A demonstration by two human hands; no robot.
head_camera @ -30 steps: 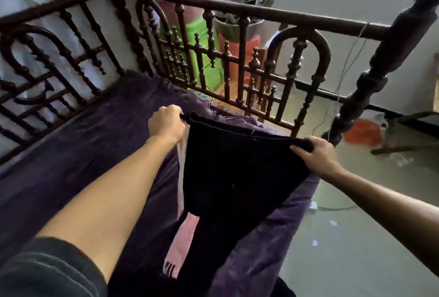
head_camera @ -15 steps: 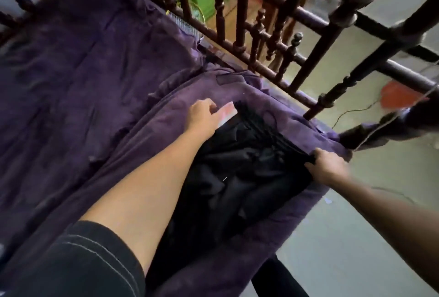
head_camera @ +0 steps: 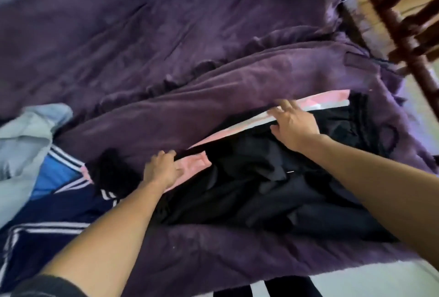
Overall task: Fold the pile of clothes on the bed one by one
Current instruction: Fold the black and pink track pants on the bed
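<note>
Fingers (head_camera: 285, 106) of my right hand (head_camera: 294, 123) lie straight and spread, pressing the pink stripe (head_camera: 327, 98) of the black garment (head_camera: 249, 177), which lies crumpled on the blanket (head_camera: 213, 97) of the bed (head_camera: 392, 25). My left hand (head_camera: 164, 168) pinches its edge, beside the pile (head_camera: 61, 204). I judge this is the spreading step. Next I should pull the cloth flat before any fold.

Purple blanket (head_camera: 213, 35): plush matt cloth, fuzzy nap, creased. Black garment (head_camera: 261, 177), centre: thin smooth cloth, faint sheen. Navy garment (head_camera: 47, 237), lower left: smooth knit-looking cloth, matt. Bed rail (head_camera: 389, 18), upper right: dark turned wood, glossy finish.
</note>
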